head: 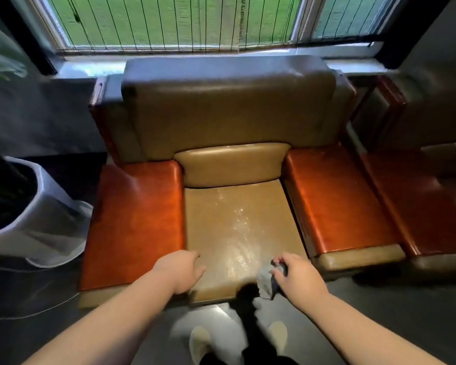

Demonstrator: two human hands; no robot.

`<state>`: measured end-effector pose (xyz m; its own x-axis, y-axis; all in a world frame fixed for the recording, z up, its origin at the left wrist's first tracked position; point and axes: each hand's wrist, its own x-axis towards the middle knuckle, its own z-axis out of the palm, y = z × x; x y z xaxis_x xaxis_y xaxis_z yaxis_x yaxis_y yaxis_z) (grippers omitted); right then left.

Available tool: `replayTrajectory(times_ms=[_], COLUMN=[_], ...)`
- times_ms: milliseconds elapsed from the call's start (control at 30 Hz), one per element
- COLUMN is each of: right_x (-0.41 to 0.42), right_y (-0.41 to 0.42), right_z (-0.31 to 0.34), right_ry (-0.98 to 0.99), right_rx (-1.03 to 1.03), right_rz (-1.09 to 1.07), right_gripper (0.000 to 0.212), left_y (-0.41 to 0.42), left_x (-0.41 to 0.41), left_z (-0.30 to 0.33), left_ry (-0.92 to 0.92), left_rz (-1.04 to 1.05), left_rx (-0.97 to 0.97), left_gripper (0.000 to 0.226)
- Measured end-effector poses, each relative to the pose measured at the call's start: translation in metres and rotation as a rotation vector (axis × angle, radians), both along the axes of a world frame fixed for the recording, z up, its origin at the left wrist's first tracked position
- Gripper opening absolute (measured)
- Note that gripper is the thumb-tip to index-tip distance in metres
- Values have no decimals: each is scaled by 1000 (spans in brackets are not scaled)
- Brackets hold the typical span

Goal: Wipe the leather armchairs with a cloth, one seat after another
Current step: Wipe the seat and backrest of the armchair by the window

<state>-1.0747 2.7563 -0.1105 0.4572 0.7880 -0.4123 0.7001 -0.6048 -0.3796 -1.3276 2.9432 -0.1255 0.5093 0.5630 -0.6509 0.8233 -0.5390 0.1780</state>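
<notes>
At the seat cushion (pixel 237 233) front, right hand (pixel 298 277) pinching cloth (pixel 265 281), left hand (pixel 182 270) loosely spread.

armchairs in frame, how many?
2. One armchair fills the centre, under the window. A second is cut off at the right edge, only its arm and part of its seat showing; more may sit outside the frame.
</notes>
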Motion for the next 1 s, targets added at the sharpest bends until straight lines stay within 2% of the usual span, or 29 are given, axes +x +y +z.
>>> replayTrajectory(times_ms=[167, 333, 400, 633, 800, 900, 1000], right_x=[25, 40, 43, 53, 50, 44, 34], right_y=[51, 96, 104, 118, 125, 127, 133], right_z=[-33, -69, -79, -110, -131, -153, -178], right_ry=[37, 99, 69, 124, 139, 169, 178], right_rx=[-51, -136, -205, -255, -186, -114, -111], right_rz=[99, 333, 436, 464, 290, 181, 29], right_gripper=[18, 8, 11, 17, 15, 6, 10], left_y=[16, 21, 23, 31, 39, 52, 71], left_x=[8, 7, 4, 8, 27, 27, 22], left_z=[-21, -23, -25, -49, -76, -102, -138], left_ry=[45, 98, 126, 166, 133, 124, 105], left_rz=[107, 246, 278, 359, 248, 168, 85], left_rx=[-51, -22, -26, -50, -66, -55, -2], left_gripper=[54, 46, 43, 48, 58, 63, 64])
